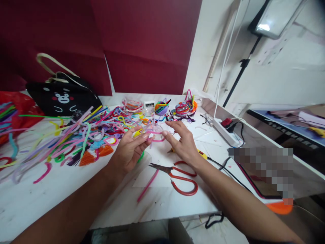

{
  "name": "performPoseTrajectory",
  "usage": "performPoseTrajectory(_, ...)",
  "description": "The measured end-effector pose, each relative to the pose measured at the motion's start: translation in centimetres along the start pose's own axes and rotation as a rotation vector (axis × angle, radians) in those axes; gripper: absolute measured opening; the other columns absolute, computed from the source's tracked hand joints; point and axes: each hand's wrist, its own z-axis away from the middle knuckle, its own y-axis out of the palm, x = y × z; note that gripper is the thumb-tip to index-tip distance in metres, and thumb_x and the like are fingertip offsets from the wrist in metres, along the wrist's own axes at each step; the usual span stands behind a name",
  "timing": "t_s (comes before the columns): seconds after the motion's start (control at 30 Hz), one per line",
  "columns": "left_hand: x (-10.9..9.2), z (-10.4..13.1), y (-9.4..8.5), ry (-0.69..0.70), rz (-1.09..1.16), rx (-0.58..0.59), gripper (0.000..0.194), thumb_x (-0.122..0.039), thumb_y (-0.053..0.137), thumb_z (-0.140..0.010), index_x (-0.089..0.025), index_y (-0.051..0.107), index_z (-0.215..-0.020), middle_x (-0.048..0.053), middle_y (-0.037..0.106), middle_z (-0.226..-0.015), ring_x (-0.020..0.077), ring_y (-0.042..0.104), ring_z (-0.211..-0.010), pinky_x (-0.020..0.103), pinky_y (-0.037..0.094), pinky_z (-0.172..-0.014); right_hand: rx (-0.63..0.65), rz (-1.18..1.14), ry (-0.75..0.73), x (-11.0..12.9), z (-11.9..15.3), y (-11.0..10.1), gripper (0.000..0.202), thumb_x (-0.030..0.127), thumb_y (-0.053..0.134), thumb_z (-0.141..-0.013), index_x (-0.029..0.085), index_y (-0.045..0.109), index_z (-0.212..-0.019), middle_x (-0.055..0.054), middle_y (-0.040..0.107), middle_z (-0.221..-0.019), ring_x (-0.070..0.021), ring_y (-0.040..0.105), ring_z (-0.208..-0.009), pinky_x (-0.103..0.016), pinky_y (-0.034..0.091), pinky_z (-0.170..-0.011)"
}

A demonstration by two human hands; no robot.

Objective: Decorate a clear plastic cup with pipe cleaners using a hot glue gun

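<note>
My left hand [132, 145] is closed on a clear plastic dome [153, 128], its thumb and fingers pinching the left edge. A pink pipe cleaner [156, 139] curves round the near rim of the dome. At the right edge, the thumb of my right hand [181, 139] touches the rim, while its other fingers are stretched out and apart. Below the hands lie scissors [175, 169] with red handles, blades pointing left. A loose pink pipe cleaner piece [147, 186] rests beside them. Partly under my right wrist is a yellow tool [202, 154] with a black cord.
Many coloured pipe cleaners [86, 135] are heaped on the left of the white table [111, 210]. Finished-looking wrapped pieces [182, 110] stand at the back. A black bag [63, 98] is behind the heap. A power strip [225, 132] and a tablet-like device [256, 183] lie right.
</note>
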Motion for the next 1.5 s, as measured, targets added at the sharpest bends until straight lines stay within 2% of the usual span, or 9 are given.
performPoseTrajectory(0.07, -0.1, -0.2, 0.1, -0.033, 0.032, -0.011, 0.039, 0.004, 0.063, -0.078, -0.016, 0.053, -0.110, 0.004, 0.071, -0.079, 0.0094, 0.067, -0.061, 0.016, 0.057, -0.061, 0.013, -0.171, 0.290, -0.7, -0.4, 0.0, 0.036, 0.043, 0.062, -0.088, 0.019, 0.066, -0.115, -0.011, 0.067, -0.110, -0.0220, 0.063, -0.102, -0.038, 0.053, -0.084)
performPoseTrajectory(0.17, -0.2, -0.2, 0.1, -0.067, 0.073, -0.010, 0.038, 0.005, 0.058, -0.081, -0.016, 0.054, -0.112, 0.004, 0.070, -0.082, 0.0084, 0.066, -0.060, 0.014, 0.056, -0.058, 0.051, -0.509, 0.666, -1.0, -0.9, 0.0, 0.031, 0.040, 0.063, -0.087, 0.017, 0.066, -0.108, -0.008, 0.070, -0.096, -0.0174, 0.068, -0.082, -0.029, 0.057, -0.066)
performPoseTrajectory(0.27, -0.3, -0.2, 0.2, -0.077, 0.093, 0.000, 0.040, 0.006, 0.057, -0.081, -0.017, 0.055, -0.114, 0.002, 0.069, -0.079, 0.0083, 0.066, -0.059, 0.013, 0.056, -0.057, 0.079, -0.799, 0.819, -0.5, -1.3, -0.2, 0.019, 0.028, 0.066, -0.085, 0.015, 0.065, -0.097, -0.006, 0.070, -0.081, -0.0129, 0.067, -0.062, -0.024, 0.058, -0.056)
performPoseTrajectory(0.33, -0.4, -0.1, 0.2, -0.076, 0.093, 0.017, 0.043, 0.006, 0.059, -0.079, -0.018, 0.056, -0.114, 0.001, 0.068, -0.077, 0.0081, 0.066, -0.058, 0.012, 0.056, -0.056, 0.079, -0.935, 0.840, -0.2, -1.5, -0.4, 0.014, 0.019, 0.069, -0.082, 0.013, 0.065, -0.093, -0.004, 0.070, -0.074, -0.0122, 0.067, -0.057, -0.023, 0.059, -0.054)
performPoseTrajectory(0.47, -0.5, -0.1, 0.1, -0.062, 0.078, 0.062, 0.042, 0.005, 0.062, -0.078, -0.019, 0.058, -0.113, 0.000, 0.068, -0.079, 0.0070, 0.064, -0.055, 0.012, 0.055, -0.055, 0.047, -1.101, 0.865, 0.0, -1.7, -0.8, 0.021, 0.004, 0.071, -0.075, 0.013, 0.064, -0.093, -0.002, 0.070, -0.069, -0.0129, 0.069, -0.057, -0.021, 0.060, -0.052)
performPoseTrajectory(0.73, -0.3, -0.2, -0.2, -0.081, 0.111, 0.078, 0.038, 0.004, 0.058, -0.082, -0.017, 0.060, -0.113, 0.002, 0.068, -0.078, 0.0087, 0.068, -0.066, 0.013, 0.057, -0.062, 0.058, -1.214, 0.912, 0.4, -1.6, -0.8, 0.029, -0.005, 0.062, -0.077, 0.013, 0.060, -0.099, -0.004, 0.073, -0.068, -0.0127, 0.070, -0.057, -0.019, 0.061, -0.053)
performPoseTrajectory(1.1, -0.2, -0.1, -0.2, -0.109, 0.136, 0.178, 0.030, -0.010, 0.049, -0.090, -0.018, 0.061, -0.117, 0.007, 0.072, -0.096, 0.0136, 0.068, -0.069, 0.025, 0.059, -0.062, 0.083, -1.300, 0.753, 0.4, -1.4, -0.8, 0.043, 0.002, 0.074, -0.069, 0.017, 0.057, -0.104, 0.002, 0.072, -0.070, -0.0115, 0.070, -0.061, -0.017, 0.058, -0.055)
performPoseTrajectory(1.27, -0.5, -0.3, -0.3, -0.151, 0.087, 0.218, 0.025, -0.022, 0.045, -0.096, -0.015, 0.064, -0.110, 0.008, 0.072, -0.083, 0.0136, 0.066, -0.063, 0.023, 0.054, -0.055, 0.191, -1.303, 0.678, 0.0, -1.2, -0.7, 0.048, 0.007, 0.078, -0.066, 0.019, 0.058, -0.108, 0.002, 0.071, -0.073, -0.0105, 0.067, -0.059, -0.016, 0.055, -0.051)
performPoseTrajectory(1.5, -0.9, -0.1, -0.6, -0.049, -0.086, 0.201, 0.023, -0.021, 0.064, -0.085, -0.016, 0.062, -0.107, 0.007, 0.072, -0.074, 0.0121, 0.062, -0.058, 0.018, 0.047, -0.050, 0.273, -1.246, 0.662, -0.4, -1.2, -0.8, 0.050, 0.012, 0.082, -0.066, 0.020, 0.060, -0.110, 0.002, 0.070, -0.076, -0.0080, 0.062, -0.057, -0.015, 0.050, -0.049)
